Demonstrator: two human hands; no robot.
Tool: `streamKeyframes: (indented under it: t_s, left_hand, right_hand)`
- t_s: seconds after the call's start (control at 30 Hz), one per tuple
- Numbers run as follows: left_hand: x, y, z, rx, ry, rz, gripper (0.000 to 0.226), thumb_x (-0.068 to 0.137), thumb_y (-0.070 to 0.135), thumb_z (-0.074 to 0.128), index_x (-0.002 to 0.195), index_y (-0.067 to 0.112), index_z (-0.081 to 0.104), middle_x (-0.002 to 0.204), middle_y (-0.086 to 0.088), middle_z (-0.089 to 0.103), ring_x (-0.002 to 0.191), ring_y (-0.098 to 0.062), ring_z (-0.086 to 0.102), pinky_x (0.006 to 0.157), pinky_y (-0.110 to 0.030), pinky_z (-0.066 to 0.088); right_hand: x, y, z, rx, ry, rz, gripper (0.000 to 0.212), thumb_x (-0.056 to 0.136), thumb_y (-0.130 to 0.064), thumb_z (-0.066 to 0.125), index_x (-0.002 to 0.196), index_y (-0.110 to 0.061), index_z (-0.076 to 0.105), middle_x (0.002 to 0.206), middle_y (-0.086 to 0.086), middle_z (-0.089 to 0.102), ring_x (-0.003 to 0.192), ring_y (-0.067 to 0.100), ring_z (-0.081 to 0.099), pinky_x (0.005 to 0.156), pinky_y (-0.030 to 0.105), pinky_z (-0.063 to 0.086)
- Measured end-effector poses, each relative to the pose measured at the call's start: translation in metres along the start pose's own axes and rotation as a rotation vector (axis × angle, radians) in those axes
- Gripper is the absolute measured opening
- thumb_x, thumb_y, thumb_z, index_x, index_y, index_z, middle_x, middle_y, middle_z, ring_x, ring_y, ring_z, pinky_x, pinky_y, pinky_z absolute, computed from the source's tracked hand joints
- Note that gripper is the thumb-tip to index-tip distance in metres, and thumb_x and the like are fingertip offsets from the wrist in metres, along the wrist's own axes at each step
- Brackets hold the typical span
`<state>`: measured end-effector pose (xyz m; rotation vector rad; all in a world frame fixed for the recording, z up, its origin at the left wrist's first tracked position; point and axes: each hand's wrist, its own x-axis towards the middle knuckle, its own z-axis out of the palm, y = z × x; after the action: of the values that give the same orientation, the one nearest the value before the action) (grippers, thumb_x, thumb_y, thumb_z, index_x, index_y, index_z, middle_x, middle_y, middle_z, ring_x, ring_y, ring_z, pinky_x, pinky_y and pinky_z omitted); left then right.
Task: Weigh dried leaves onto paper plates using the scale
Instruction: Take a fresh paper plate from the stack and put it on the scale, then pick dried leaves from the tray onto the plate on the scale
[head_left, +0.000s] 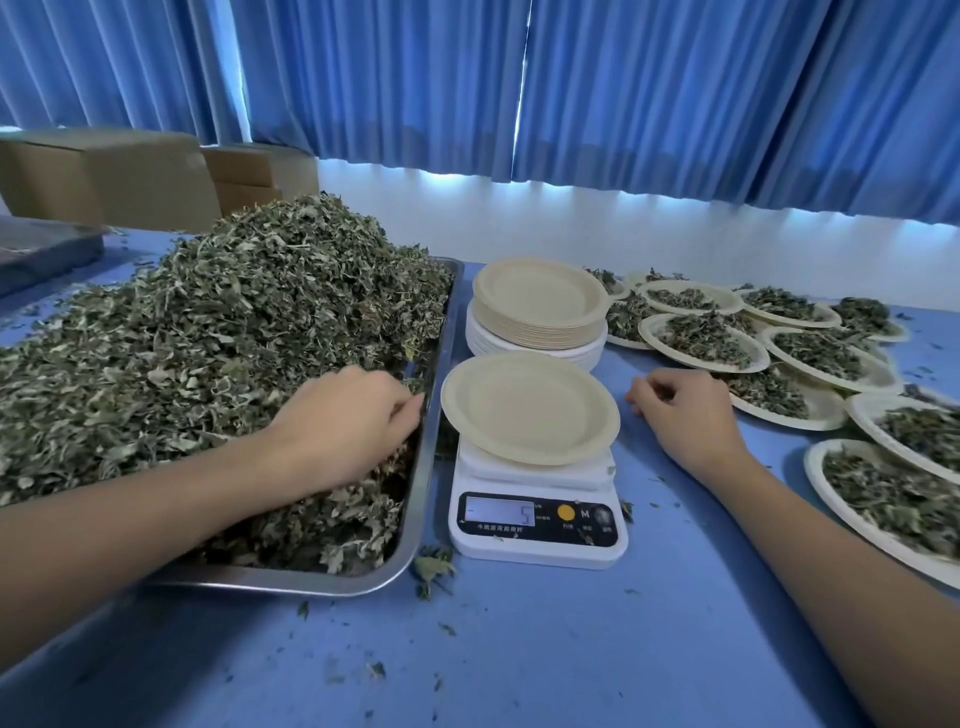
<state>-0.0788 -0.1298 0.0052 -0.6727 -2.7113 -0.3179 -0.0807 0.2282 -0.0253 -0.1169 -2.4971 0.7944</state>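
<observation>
A white digital scale (537, 525) stands in the middle of the blue table with an empty beige paper plate (530, 408) on its platform; its display reads 5. To its left a steel tray (415, 525) holds a big heap of dried leaves (223, 332). My left hand (348, 415) lies in the leaves by the tray's right rim, fingers curled down into them. My right hand (685, 415) rests on the table to the right of the scale, fingers loosely curled, holding nothing.
Behind the scale stands a stack of empty paper plates (540, 312). Several plates filled with leaves (706, 338) cover the table's right side. Cardboard boxes (114, 176) sit at the back left. Leaf crumbs litter the blue table (519, 649). Blue curtains hang behind.
</observation>
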Motion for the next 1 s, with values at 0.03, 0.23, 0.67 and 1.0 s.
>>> streamKeyframes:
  t_s: [0.03, 0.23, 0.67, 1.0]
  left_hand:
    - [0.006, -0.001, -0.003, -0.028, 0.043, 0.007, 0.055, 0.104, 0.039, 0.041, 0.054, 0.017, 0.048, 0.038, 0.004, 0.047, 0.032, -0.008, 0.044, 0.042, -0.024, 0.032]
    - [0.032, -0.007, -0.003, -0.199, 0.179, -0.016, 0.055, 0.103, 0.038, 0.045, 0.053, 0.016, 0.045, 0.04, -0.002, 0.046, 0.033, -0.012, 0.04, 0.041, -0.026, 0.034]
    - [0.051, -0.005, -0.014, -0.215, 0.128, -0.021, 0.052, 0.105, 0.042, 0.043, 0.059, 0.018, 0.045, 0.046, 0.004, 0.046, 0.041, -0.016, 0.045, 0.048, -0.027, 0.037]
    - [0.042, 0.014, -0.054, 0.268, -0.733, -0.051, 0.049, 0.09, 0.046, 0.062, 0.129, 0.016, 0.057, 0.123, -0.003, 0.062, 0.109, -0.025, 0.061, 0.097, -0.042, 0.052]
  right_hand:
    - [-0.001, 0.0, 0.0, -0.001, -0.005, -0.002, 0.041, 0.1, -0.026, 0.055, 0.069, -0.001, 0.066, 0.063, 0.016, 0.066, 0.063, 0.038, 0.061, 0.086, 0.042, 0.051]
    - [-0.001, -0.001, -0.002, -0.017, 0.002, -0.009, 0.039, 0.1, -0.026, 0.056, 0.071, -0.003, 0.068, 0.068, 0.017, 0.069, 0.068, 0.037, 0.064, 0.073, 0.042, 0.056]
    - [-0.013, -0.01, -0.016, 0.121, -0.2, 0.048, 0.046, 0.095, -0.018, 0.062, 0.05, -0.014, 0.062, 0.051, 0.004, 0.063, 0.045, 0.015, 0.05, 0.053, 0.029, 0.043]
    - [-0.028, -0.036, -0.055, 0.287, -1.204, 0.112, 0.026, 0.093, -0.02, 0.073, 0.087, 0.005, 0.072, 0.062, 0.015, 0.062, 0.035, 0.011, 0.046, 0.037, 0.02, 0.023]
